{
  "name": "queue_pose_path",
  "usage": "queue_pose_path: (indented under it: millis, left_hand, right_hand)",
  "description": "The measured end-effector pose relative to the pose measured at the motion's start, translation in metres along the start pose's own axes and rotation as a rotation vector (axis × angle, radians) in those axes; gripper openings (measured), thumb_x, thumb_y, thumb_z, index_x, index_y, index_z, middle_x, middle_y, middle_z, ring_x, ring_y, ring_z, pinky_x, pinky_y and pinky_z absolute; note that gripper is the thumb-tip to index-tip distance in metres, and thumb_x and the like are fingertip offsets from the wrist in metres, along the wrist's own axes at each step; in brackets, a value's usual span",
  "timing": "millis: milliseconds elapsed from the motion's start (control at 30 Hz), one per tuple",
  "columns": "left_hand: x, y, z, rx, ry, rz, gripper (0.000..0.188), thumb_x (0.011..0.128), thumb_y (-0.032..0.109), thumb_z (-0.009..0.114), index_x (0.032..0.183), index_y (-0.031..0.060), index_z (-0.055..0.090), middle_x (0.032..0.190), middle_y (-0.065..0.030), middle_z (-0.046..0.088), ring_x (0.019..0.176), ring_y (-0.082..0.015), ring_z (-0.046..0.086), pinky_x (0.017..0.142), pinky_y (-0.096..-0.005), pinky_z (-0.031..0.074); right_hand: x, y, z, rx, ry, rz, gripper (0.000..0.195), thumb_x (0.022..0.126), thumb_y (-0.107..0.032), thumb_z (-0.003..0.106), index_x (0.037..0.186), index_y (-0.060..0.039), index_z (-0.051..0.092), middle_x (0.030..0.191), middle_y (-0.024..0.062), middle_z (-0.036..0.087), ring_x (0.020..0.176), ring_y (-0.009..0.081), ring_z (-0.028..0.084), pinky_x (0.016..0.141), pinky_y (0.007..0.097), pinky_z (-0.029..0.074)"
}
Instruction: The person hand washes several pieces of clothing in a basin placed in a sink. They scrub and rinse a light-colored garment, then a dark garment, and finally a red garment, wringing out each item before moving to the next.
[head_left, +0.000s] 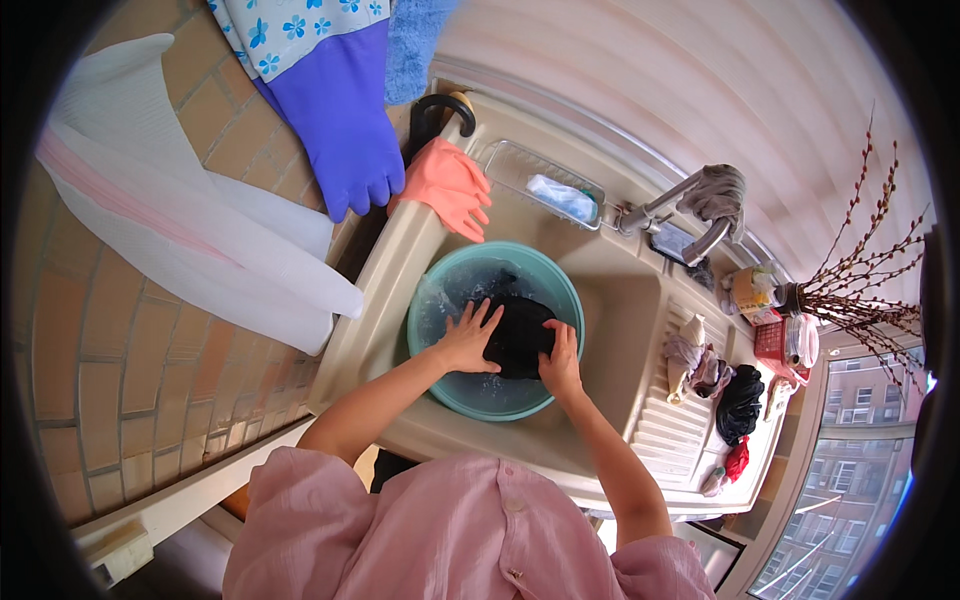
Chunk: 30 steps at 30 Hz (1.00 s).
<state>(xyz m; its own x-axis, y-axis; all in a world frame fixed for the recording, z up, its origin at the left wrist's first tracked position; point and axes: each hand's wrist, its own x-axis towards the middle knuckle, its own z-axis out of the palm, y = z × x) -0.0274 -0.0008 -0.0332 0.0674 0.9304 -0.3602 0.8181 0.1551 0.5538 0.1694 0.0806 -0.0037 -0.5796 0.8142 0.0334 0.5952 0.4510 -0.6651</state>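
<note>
A round teal plastic basin (433, 279) holding cloudy, sudsy water stands in the beige laundry sink (607, 360). Black cloth (521, 330) lies bunched in the water. My left hand (471, 341) rests at the cloth's left side, fingers spread and palm down. At the right side, my right hand (561, 356) grips the cloth's edge between thumb and fingers, close to the basin's rim. Part of the cloth is under the water, so its full shape is hidden.
Coral rubber gloves (446, 184) drape over the sink's left corner, beneath hanging purple gloves (341, 112). A wire rack (517, 161) and grey faucet (652, 214) line the back. Several wrung cloths (739, 405) lie on the ribbed washboard (664, 435) side.
</note>
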Motion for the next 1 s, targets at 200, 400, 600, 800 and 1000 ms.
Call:
queue_pose_path:
  millis: [200, 400, 600, 800, 1000]
  left_hand:
    - [0.028, -0.002, 0.029, 0.234, -0.156, -0.148, 0.118, 0.056, 0.060, 0.078, 0.149, 0.0183, 0.018, 0.154, -0.0169, -0.002, 0.139, -0.0457, 0.005, 0.100, -0.0724, 0.022]
    - [0.074, -0.057, 0.108, 0.151, -0.389, -0.369, 0.089, 0.061, 0.043, 0.081, 0.138, 0.0159, 0.043, 0.144, -0.0173, 0.036, 0.135, -0.0322, 0.032, 0.109, -0.0446, 0.032]
    - [0.081, -0.031, 0.069, -0.038, -0.113, -0.376, 0.071, 0.071, 0.025, 0.073, 0.135, 0.0127, 0.045, 0.139, -0.0150, 0.043, 0.127, -0.0337, 0.041, 0.107, -0.0381, 0.033]
    - [0.057, -0.021, 0.008, 0.048, -0.229, -0.073, 0.074, 0.064, 0.035, 0.081, 0.126, 0.0077, 0.053, 0.129, -0.0149, 0.052, 0.118, -0.0340, 0.051, 0.098, -0.0442, 0.043]
    - [0.009, 0.029, -0.019, -0.134, 0.386, 0.074, 0.112, 0.061, 0.040, 0.083, 0.145, 0.0070, 0.017, 0.148, -0.0140, 0.027, 0.135, -0.0318, 0.030, 0.109, -0.0482, 0.028]
  right_hand:
    - [-0.002, 0.034, 0.054, -0.308, -0.202, 0.116, 0.059, 0.065, 0.004, 0.063, 0.119, -0.0068, 0.041, 0.115, 0.0192, 0.041, 0.110, 0.0415, 0.041, 0.088, 0.0495, 0.042]
    - [0.013, 0.040, 0.086, -0.555, -0.424, 0.177, 0.063, 0.068, -0.010, 0.065, 0.127, -0.0063, 0.042, 0.129, 0.0188, 0.040, 0.118, 0.0372, 0.040, 0.095, 0.0505, 0.038]
    - [0.036, 0.051, 0.089, -0.535, -0.476, 0.060, 0.066, 0.063, -0.024, 0.069, 0.125, -0.0116, 0.052, 0.120, 0.0163, 0.053, 0.118, 0.0364, 0.045, 0.102, 0.0486, 0.033]
    - [0.051, 0.078, 0.078, -0.282, -0.179, 0.259, 0.041, 0.061, -0.019, 0.070, 0.100, -0.0065, 0.062, 0.093, 0.0161, 0.063, 0.089, 0.0366, 0.060, 0.080, 0.0441, 0.047]
    - [0.069, -0.030, -0.025, 0.363, 0.110, 0.245, 0.010, 0.076, -0.004, 0.060, 0.077, -0.0036, 0.050, 0.068, 0.0060, 0.056, 0.064, 0.0170, 0.056, 0.062, 0.0297, 0.045]
